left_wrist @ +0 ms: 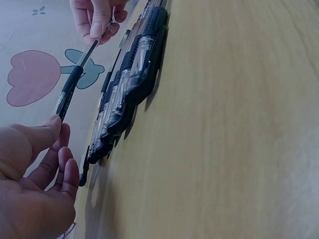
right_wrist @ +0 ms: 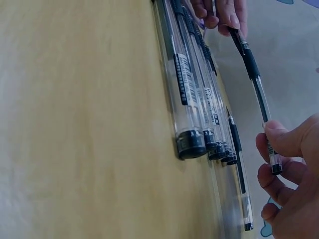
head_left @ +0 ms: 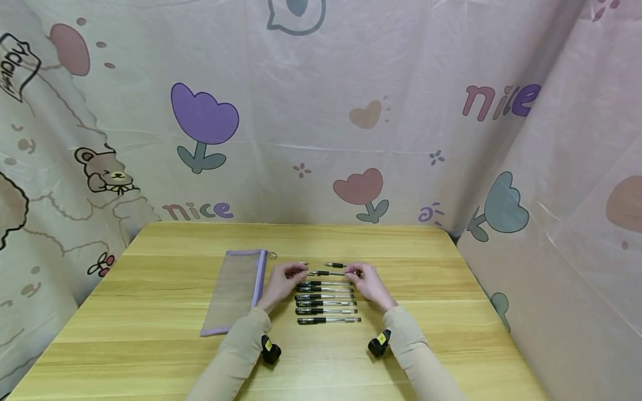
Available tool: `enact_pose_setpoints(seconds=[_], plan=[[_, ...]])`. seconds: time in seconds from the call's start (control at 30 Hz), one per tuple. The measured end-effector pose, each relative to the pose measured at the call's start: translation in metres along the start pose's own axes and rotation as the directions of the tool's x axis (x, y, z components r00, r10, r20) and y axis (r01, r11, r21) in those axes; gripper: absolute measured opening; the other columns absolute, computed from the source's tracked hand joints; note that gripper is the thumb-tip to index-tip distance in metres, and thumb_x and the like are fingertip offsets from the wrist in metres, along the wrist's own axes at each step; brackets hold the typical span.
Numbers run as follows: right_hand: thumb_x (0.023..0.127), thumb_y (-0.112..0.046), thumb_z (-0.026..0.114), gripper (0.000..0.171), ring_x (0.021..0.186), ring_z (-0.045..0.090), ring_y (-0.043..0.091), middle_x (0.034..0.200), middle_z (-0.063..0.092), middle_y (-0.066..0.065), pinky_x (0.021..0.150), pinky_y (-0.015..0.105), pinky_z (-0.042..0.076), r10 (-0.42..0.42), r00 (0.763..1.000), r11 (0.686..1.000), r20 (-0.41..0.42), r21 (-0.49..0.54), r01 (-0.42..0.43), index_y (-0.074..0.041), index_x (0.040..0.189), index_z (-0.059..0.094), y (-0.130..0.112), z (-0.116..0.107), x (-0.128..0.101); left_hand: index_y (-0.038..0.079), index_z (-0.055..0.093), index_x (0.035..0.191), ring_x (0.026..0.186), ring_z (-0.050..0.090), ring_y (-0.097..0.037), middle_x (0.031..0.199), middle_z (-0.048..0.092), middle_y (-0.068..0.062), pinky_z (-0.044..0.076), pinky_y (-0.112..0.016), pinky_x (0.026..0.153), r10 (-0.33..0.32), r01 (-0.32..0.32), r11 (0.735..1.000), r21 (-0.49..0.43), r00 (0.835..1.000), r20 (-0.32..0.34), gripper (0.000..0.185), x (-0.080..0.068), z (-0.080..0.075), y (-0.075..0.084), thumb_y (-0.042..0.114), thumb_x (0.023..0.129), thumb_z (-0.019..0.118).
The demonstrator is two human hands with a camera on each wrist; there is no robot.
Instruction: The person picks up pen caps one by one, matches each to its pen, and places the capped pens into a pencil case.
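Backdrop cloth (head_left: 321,111) — the word "nice" is printed twice: in pink and purple letters at upper right (head_left: 501,101), and again low on the left, just above the table's far edge (head_left: 198,210). A tilted label at far left (head_left: 15,67) bears letters too skewed to read. Pen barrels (right_wrist: 182,79) carry black printed strips — the lettering is too small and blurred to make out.

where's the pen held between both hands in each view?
Head: the held pen lies centre, above the row of pens.
Left wrist: upper left, slanting between the hands.
Right wrist: right side, slanting.
Shared landmark: the row of pens.
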State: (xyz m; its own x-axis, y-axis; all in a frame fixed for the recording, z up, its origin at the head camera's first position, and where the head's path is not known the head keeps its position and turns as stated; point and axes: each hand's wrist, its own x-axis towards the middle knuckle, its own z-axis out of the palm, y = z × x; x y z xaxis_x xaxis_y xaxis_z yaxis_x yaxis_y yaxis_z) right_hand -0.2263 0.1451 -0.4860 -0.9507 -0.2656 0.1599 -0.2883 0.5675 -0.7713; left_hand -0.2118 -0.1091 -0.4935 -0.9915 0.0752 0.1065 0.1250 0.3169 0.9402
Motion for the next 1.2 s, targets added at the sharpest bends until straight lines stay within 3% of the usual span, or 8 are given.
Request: enact_pose_setpoints(seconds=[0.23, 0.7, 0.97, 1.2], plan=[[0.096, -0.005, 0.064, 0.013, 0.086, 0.061, 0.014, 0.101, 0.074, 0.011, 0.077, 0.024, 0.049, -0.038, 0.999, 0.999, 0.006, 0.012, 0.038, -0.005, 0.104, 0.073, 0.002, 0.001, 0.0, -0.001, 0.072, 0.111, 0.085, 0.068, -0.015, 0.105, 0.075, -0.015, 0.053, -0.02, 0.076, 0.003, -0.003, 1.0, -0.001, 1.0, -0.007, 0.02, 0.0, 0.0, -0.001, 0.004, 0.091, 0.071], [0.095, -0.003, 0.064, 0.012, 0.087, 0.063, 0.014, 0.099, 0.073, 0.01, 0.079, 0.022, 0.052, -0.033, 0.999, 0.997, -0.015, 0.068, 0.034, -0.004, 0.104, 0.073, 0.005, 0.008, 0.0, -0.003, 0.073, 0.108, 0.078, 0.062, -0.011, 0.099, 0.074, -0.016, 0.048, -0.018, 0.07, 0.002, -0.001, 1.0, 0.014, 1.0, -0.023, 0.018, -0.001, -0.001, 0.002, 0.002, 0.091, 0.071], [0.096, -0.001, 0.063, 0.013, 0.089, 0.064, 0.016, 0.101, 0.072, 0.011, 0.079, 0.026, 0.054, -0.064, 0.997, 0.997, -0.033, 0.031, 0.065, -0.002, 0.103, 0.073, 0.002, 0.01, -0.002, 0.0, 0.075, 0.1, 0.073, 0.058, -0.009, 0.092, 0.073, -0.014, 0.047, -0.018, 0.066, 0.01, -0.008, 0.999, 0.039, 0.999, -0.047, 0.012, -0.003, -0.002, 0.003, 0.002, 0.089, 0.073], [0.097, -0.004, 0.062, 0.013, 0.088, 0.061, 0.014, 0.101, 0.071, 0.009, 0.079, 0.023, 0.051, -0.023, 0.999, 0.999, -0.025, 0.035, 0.024, -0.004, 0.103, 0.074, -0.001, 0.01, 0.0, 0.0, 0.076, 0.099, 0.071, 0.057, -0.009, 0.089, 0.073, -0.014, 0.047, -0.018, 0.064, 0.033, -0.031, 0.999, 0.045, 0.998, -0.057, 0.011, -0.004, -0.002, 0.002, 0.001, 0.088, 0.073]])
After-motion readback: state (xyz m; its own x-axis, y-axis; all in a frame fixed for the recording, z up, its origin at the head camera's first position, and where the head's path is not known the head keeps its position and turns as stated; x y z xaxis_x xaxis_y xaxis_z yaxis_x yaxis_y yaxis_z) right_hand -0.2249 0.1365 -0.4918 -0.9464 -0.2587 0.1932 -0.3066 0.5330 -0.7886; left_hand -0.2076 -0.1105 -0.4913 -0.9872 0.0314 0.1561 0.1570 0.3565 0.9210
